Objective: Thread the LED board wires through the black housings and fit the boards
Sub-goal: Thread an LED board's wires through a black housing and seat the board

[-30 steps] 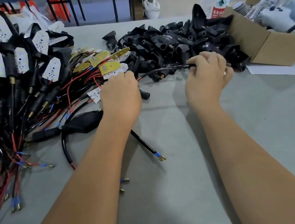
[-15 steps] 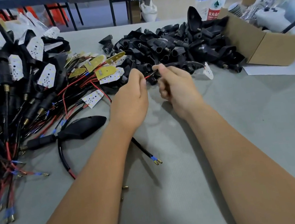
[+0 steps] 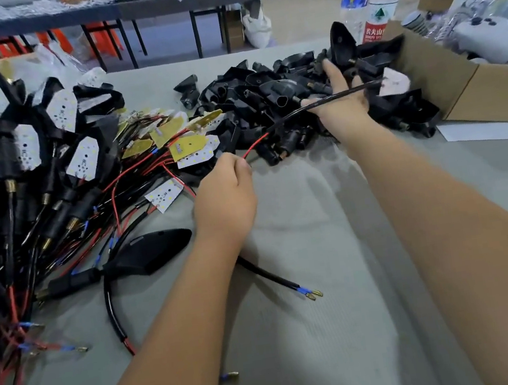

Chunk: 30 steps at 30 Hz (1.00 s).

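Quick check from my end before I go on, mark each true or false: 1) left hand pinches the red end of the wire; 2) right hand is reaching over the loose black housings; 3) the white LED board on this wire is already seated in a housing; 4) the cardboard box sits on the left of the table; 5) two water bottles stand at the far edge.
1) True: the left hand pinches the red wire end.
2) True: the right hand, with the black-sleeved wire across it, is over the pile of black housings.
3) False: the LED board hangs free at the wire's far end.
4) False: the cardboard box is on the right.
5) True: two water bottles stand there.
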Tool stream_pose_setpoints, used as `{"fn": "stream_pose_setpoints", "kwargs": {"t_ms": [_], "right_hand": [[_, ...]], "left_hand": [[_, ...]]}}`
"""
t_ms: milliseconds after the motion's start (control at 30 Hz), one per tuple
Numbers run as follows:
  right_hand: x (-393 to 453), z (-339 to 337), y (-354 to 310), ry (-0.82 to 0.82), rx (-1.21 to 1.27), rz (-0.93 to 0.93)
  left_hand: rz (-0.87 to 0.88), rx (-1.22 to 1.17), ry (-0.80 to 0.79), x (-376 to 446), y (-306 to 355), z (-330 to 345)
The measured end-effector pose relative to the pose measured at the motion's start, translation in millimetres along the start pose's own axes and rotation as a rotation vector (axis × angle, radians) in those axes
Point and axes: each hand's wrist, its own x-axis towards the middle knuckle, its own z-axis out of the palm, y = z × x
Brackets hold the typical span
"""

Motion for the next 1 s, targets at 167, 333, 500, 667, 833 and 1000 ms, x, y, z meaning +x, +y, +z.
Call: {"fn": "stream_pose_setpoints", "kwargs": {"t_ms": [167, 333, 500, 667, 833, 1000], "right_hand": [[-20.3, 38.5, 8.0, -0.128, -0.263, -0.084], [-53.6, 41.8, 7.6, -0.154, -0.094, -0.205], [-90.2, 35.4, 10.1, -0.183, 0.153, -0.222], [-104.8, 35.4, 11.2, 0.08, 0.05, -0.249], [-108.1, 32.3, 7.5, 0.006, -0.039, -0.315], [-113.9, 30.4, 2.2, -0.089, 0.318, -0.241]], "left_hand": [[-0.058, -0.119, 0.077, 6.0, -2.5, 0.4], [-0.083, -0.097, 0.099, 5.4, -1.1, -1.8], [-0.087, -0.146, 0.065, 4.0, -0.1, -6.2], [0.034, -0.152, 0.106, -3.3, 0.3, -8.1], [0.239, -0.176, 0.051, -6.0, 2.5, -10.4], [0.298, -0.136, -0.024, -4.8, 1.5, -6.9]]}}
